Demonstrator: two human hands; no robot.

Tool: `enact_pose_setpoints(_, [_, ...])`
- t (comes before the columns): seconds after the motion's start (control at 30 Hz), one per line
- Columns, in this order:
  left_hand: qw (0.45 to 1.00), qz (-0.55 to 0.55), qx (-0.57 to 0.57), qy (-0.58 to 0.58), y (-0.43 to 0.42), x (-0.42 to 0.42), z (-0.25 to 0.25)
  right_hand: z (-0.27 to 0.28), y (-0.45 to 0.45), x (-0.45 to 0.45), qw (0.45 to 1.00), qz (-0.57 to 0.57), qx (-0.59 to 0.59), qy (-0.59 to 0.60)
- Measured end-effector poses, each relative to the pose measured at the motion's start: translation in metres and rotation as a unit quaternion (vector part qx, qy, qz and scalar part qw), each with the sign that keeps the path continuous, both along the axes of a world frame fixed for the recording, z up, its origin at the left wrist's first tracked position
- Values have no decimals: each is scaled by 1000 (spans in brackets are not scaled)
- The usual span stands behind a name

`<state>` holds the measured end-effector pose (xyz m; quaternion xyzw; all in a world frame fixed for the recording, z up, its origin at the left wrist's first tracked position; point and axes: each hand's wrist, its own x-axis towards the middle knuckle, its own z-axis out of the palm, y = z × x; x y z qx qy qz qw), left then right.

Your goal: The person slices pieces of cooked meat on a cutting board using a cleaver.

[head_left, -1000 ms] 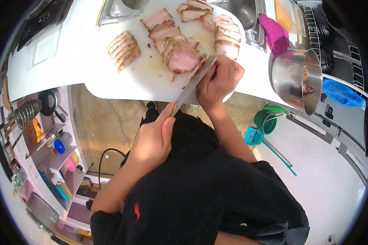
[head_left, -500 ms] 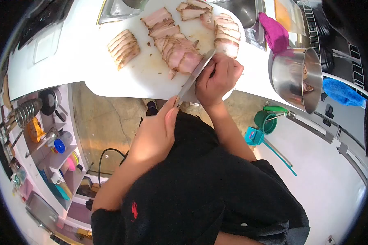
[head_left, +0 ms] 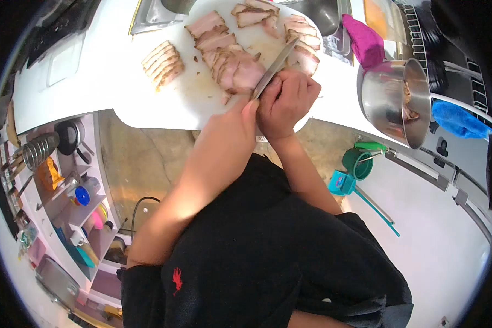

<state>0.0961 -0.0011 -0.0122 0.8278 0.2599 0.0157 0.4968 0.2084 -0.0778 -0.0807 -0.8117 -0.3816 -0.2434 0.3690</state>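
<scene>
My left hand (head_left: 229, 134) is closed round the handle of a knife (head_left: 279, 65), whose blade slants up and to the right. Beside the blade, my right hand (head_left: 290, 101) is curled with its fingers tucked in; what they hold, if anything, is hidden. Under the hands lies a white cutting board (head_left: 153, 112). A row of browned-edge pork belly slices (head_left: 238, 71) runs down its middle, ending left of the knife. At the board's left is a smaller stack of slices (head_left: 164, 65). More slices (head_left: 255, 13) lie at the top, and another row (head_left: 306, 52) at the right, partly behind the blade.
A steel pot (head_left: 388, 101) with brown pieces inside stands right of the board, near a magenta cloth (head_left: 363, 41) and a blue cloth (head_left: 459, 120). Sink basins (head_left: 325, 16) lie behind the board. Shelves (head_left: 87, 202) with kitchenware are at lower left.
My left hand has moved up and right with the knife, so the blade now reaches over the right-hand row of slices. My right hand has shifted slightly left and stays curled.
</scene>
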Motion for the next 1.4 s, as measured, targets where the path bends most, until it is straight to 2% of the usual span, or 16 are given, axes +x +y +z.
enact_pose_setpoints(0.07, [997, 24, -18, 74, -6, -20, 14, 3, -1, 0, 1000, -3, -5, 6])
enact_pose_setpoints(0.27, [984, 30, -134, 113, 3, -54, 24, 11, -4, -2, 999, 2, 15, 40])
enact_pose_setpoints(0.37, [996, 33, -79, 36, -11, -63, 16, 8, -6, -4, 999, 4, 8, 44])
enact_pose_setpoints(0.47, [993, 10, -95, 64, -12, -68, 21, 3, -5, -6, 999, -8, 29, 17])
enact_pose_setpoints(0.67, [996, -10, -78, 36, -17, -83, 14, -9, -8, -1, 1000, -7, 10, -17])
enact_pose_setpoints(0.97, [995, -15, -78, 60, -19, -83, 15, -10, -9, 1, 999, 24, 27, -6])
enact_pose_setpoints(1.17, [994, -27, -78, 77, -14, -77, 18, -8, -9, 1, 1000, 14, -11, -7])
enact_pose_setpoints(1.4, [997, -6, -79, -12, -9, -55, 13, -4, -7, 0, 1000, 12, -12, 13])
